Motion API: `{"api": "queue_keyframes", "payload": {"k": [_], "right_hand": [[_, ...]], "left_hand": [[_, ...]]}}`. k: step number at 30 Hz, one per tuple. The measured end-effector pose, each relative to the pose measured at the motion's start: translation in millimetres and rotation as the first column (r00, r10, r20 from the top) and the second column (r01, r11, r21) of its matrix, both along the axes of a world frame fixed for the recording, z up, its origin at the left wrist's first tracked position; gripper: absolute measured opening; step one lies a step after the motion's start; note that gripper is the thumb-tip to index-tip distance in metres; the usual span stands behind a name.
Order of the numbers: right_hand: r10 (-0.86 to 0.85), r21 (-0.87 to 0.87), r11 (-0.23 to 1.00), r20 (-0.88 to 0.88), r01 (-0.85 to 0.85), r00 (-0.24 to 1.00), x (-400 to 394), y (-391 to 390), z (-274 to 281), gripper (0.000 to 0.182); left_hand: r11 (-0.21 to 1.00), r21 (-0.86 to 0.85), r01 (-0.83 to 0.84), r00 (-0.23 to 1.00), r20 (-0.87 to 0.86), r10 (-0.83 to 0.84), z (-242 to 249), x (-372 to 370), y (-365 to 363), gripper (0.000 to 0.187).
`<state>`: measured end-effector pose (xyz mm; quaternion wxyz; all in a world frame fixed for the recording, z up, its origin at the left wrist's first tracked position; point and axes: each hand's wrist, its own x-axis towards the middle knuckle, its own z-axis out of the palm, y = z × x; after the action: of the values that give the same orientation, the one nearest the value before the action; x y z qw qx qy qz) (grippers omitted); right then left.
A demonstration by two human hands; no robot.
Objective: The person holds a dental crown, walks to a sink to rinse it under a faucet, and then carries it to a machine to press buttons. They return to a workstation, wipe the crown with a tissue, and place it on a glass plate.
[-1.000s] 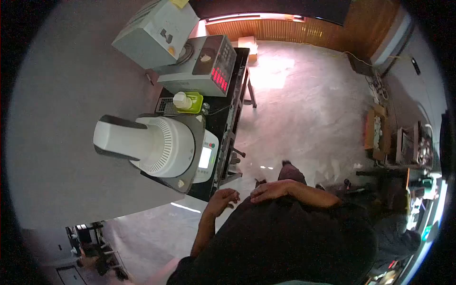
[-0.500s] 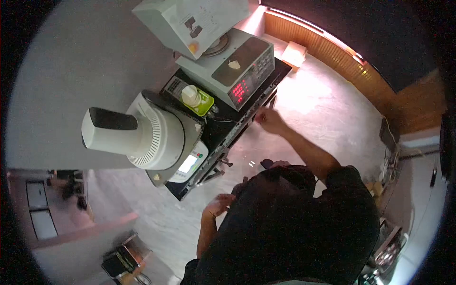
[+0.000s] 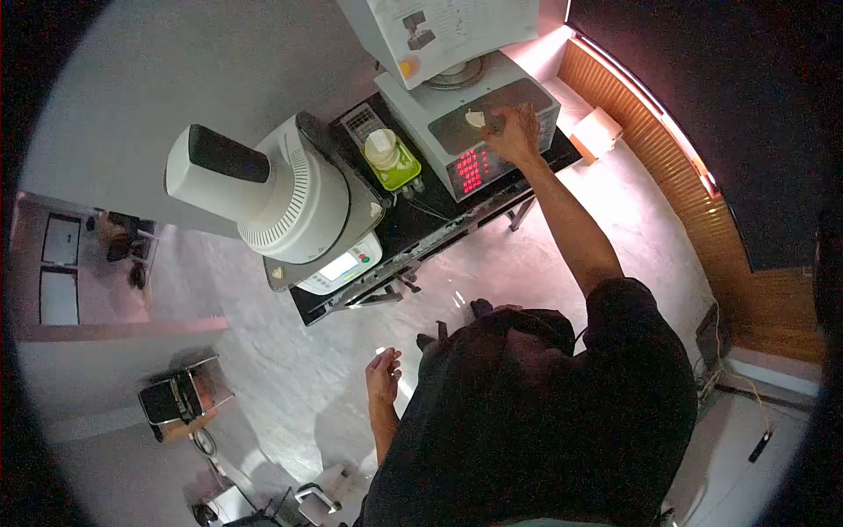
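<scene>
My right hand (image 3: pixel 512 133) reaches over the dark top panel of a grey device (image 3: pixel 413 110) with red lit digits. Its fingers are spread beside a small whitish piece (image 3: pixel 475 118) on that panel; I cannot tell whether they touch it. Low in the view, my left hand (image 3: pixel 384 375) hovers above the floor with curled fingers, a small white object (image 3: pixel 380 351) between its fingertips. Left of the device, a white round item (image 3: pixel 381 147) rests on a green container (image 3: pixel 401 174). A large white machine (image 3: pixel 303 198) with a lit screen stands further left.
The black table (image 3: pixel 421 227) has metal legs beneath it. A box with printing (image 3: pixel 457 31) stands on the grey device. A wooden slatted panel (image 3: pixel 641 158) runs along the right, with a glowing box (image 3: pixel 596 133) near it. A chair (image 3: pixel 180 400) stands at lower left.
My right hand has moved from the table's front edge up onto the device's top panel. My left hand has turned, and a white object now shows at its fingertips. The view has shifted.
</scene>
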<state>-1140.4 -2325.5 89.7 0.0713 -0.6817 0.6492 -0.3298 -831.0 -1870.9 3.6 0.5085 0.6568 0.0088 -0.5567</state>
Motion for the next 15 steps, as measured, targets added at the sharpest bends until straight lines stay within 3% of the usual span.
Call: {"api": "queue_keyframes", "payload": {"k": [5,8,15], "right_hand": [[0.035,0.157,0.987,-0.054,-0.026,0.998,10.3,-11.1,26.2,0.047],[0.137,0.189,0.975,-0.088,-0.118,0.987,8.7,-22.6,22.4,0.049],[0.113,0.194,0.977,-0.131,-0.086,0.985,14.5,-19.6,27.0,0.048]], "left_hand": [[0.999,-0.022,-0.048,0.998,0.029,0.049,0.0,3.8,21.7,0.018],[0.996,-0.046,-0.076,0.996,0.034,0.078,1.2,4.0,28.7,0.018],[0.995,-0.067,-0.076,0.996,0.031,0.078,2.0,-1.2,26.6,0.018]]}}
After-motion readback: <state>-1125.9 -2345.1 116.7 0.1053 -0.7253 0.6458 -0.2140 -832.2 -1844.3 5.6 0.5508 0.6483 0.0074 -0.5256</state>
